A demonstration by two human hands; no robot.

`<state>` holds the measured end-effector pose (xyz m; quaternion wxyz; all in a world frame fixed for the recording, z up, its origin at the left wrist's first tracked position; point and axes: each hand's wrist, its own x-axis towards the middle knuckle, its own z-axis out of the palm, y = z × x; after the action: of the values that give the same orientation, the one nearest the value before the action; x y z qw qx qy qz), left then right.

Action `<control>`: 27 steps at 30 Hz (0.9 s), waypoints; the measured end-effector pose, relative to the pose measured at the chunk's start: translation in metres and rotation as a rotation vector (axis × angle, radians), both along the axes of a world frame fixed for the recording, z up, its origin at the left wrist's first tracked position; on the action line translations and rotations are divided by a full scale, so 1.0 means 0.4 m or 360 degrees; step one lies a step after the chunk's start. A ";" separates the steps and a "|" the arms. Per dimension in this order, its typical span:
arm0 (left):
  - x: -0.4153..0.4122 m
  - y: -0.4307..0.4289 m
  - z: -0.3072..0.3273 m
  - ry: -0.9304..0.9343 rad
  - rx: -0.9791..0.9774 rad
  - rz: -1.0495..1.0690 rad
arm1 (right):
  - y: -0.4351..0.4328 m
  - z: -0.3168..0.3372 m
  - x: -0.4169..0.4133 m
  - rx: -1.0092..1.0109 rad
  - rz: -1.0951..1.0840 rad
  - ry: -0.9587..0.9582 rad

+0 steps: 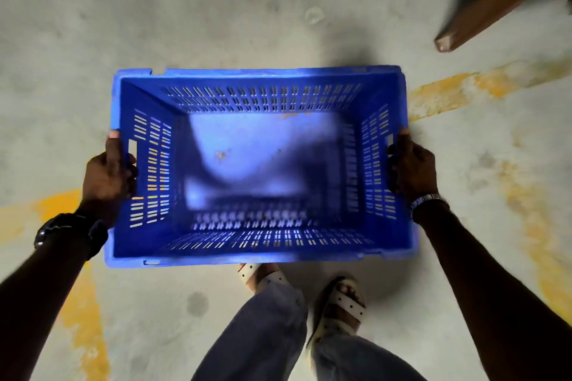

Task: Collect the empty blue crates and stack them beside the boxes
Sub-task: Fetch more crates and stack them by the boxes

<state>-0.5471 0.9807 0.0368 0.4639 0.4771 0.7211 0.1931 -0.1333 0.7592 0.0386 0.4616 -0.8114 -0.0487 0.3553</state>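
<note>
An empty blue crate with slotted walls hangs in front of me above the concrete floor, its open top facing the camera. My left hand grips the handle slot on its left end wall. On the opposite end wall my right hand grips the handle slot. The crate's floor is bare apart from a few small specks. No other crates or boxes are in view.
A brown wooden beam or furniture leg slants in at the top right. Worn yellow paint lines cross the grey floor on both sides. My legs and sandalled feet stand just below the crate.
</note>
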 end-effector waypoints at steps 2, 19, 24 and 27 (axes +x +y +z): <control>0.075 0.008 0.126 0.0005 0.0041 -0.0105 | -0.039 0.126 0.052 -0.0007 -0.0065 0.0020; 0.841 -0.167 1.282 -0.0092 0.0349 -0.1021 | -0.625 1.362 0.471 0.0082 -0.0653 -0.0237; 1.113 -0.378 1.462 -0.0286 0.0284 -0.1178 | -0.948 1.542 0.531 0.0091 -0.0944 -0.0340; 1.267 -0.554 1.529 -0.0336 0.0289 -0.1340 | -1.160 1.608 0.557 0.0070 -0.1150 -0.0378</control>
<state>-0.0403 0.7590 0.6484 0.5295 0.7456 0.3926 0.0976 0.0894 0.2950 0.6817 0.5657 -0.8015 0.1799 0.0720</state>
